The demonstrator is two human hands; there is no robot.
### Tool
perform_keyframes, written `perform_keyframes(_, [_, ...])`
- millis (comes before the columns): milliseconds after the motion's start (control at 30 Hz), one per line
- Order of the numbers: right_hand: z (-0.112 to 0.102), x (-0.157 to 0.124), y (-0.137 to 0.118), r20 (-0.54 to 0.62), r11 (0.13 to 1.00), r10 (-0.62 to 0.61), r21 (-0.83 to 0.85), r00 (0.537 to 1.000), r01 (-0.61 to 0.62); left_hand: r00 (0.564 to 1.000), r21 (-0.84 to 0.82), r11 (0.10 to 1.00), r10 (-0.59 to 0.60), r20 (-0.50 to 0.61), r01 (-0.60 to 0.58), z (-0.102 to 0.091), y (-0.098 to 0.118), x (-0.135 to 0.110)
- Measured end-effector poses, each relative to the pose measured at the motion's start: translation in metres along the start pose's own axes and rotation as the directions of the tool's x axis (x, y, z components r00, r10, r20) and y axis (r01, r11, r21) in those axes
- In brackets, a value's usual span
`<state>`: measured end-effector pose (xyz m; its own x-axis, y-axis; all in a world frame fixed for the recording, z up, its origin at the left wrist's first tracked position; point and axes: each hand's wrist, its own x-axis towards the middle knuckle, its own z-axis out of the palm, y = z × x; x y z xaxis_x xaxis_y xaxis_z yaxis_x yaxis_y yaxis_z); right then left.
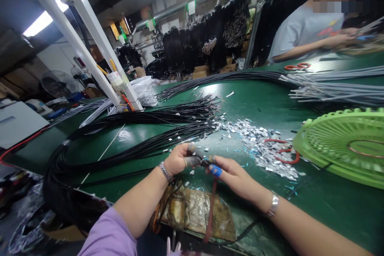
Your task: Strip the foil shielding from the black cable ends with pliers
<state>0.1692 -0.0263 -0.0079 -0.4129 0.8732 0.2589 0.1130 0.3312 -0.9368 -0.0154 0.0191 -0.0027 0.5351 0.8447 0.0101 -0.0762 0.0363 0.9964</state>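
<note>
My left hand (183,159), with grey coverings on its fingertips and a metal watch at the wrist, is closed in a pinch. My right hand (229,172) meets it from the right, its thumb wrapped in blue tape, also pinching. Between the fingertips is the dark end of a thin black cable (205,163); its exact tip is too small to make out. Behind my left hand, bundles of black cables (168,138) lie with their ends toward the middle. Silvery scraps (264,148) are heaped past my right hand, with red-handled scissors (288,154) among them.
A green fan (339,144) lies at the right. Grey cables (327,88) and orange-handled scissors (297,66) are farther back, near a co-worker (306,28). White posts (90,48) rise at the left. A worn taped board (198,210) sits at the green table's (336,220) front edge.
</note>
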Motion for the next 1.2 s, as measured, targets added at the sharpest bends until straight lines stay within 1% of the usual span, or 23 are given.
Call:
perform_keyframes(200, [0.001,-0.002,0.005,-0.011,1.000,-0.018,-0.018,1.000,0.018,1.000,0.040,0.999,0.015,0.001,-0.015,-0.001,0.000,-0.001])
perform_keyframes(367, [0.001,-0.001,0.004,-0.018,0.999,-0.028,-0.046,0.999,0.027,0.996,0.120,0.989,0.088,-0.003,-0.087,-0.002,0.002,-0.001])
perform_keyframes(467, [-0.006,0.001,0.001,-0.053,0.992,-0.061,-0.117,0.997,0.054,0.987,0.202,0.968,0.156,-0.031,-0.146,-0.004,0.005,-0.001])
perform_keyframes(533, [-0.014,0.001,-0.001,-0.071,0.980,-0.085,-0.189,0.994,0.070,0.988,0.235,0.961,0.154,-0.012,-0.147,-0.007,0.006,0.000])
perform_keyframes(600, [-0.020,0.001,-0.003,-0.050,0.971,-0.086,-0.227,0.995,0.072,0.995,0.231,0.969,0.076,0.065,-0.089,-0.011,0.007,0.001])
perform_keyframes(667, [-0.025,0.000,-0.004,0.002,0.975,-0.061,-0.212,0.998,0.060,0.983,0.223,0.975,-0.050,0.174,0.010,-0.016,0.008,0.003])
perform_keyframes(733, [-0.026,-0.001,-0.004,0.064,0.983,-0.030,-0.180,0.998,0.041,0.948,0.231,0.967,-0.167,0.271,0.104,-0.019,0.008,0.004])
perform_keyframes(833, [-0.023,-0.003,-0.004,0.153,0.987,-0.005,-0.158,0.988,0.029,0.888,0.238,0.951,-0.276,0.368,0.197,-0.021,0.009,0.005])
perform_keyframes(933, [-0.019,-0.004,-0.004,0.233,0.989,-0.005,-0.142,0.972,0.039,0.855,0.236,0.938,-0.330,0.399,0.252,-0.020,0.008,0.006])
perform_keyframes(1067, [-0.016,-0.004,-0.003,0.315,0.989,-0.035,-0.126,0.949,0.078,0.835,0.229,0.929,-0.364,0.412,0.292,-0.020,0.006,0.007])
perform_keyframes(1200, [-0.015,-0.004,-0.002,0.402,0.979,-0.034,-0.171,0.915,0.111,0.815,0.224,0.920,-0.390,0.429,0.322,-0.021,0.004,0.007])
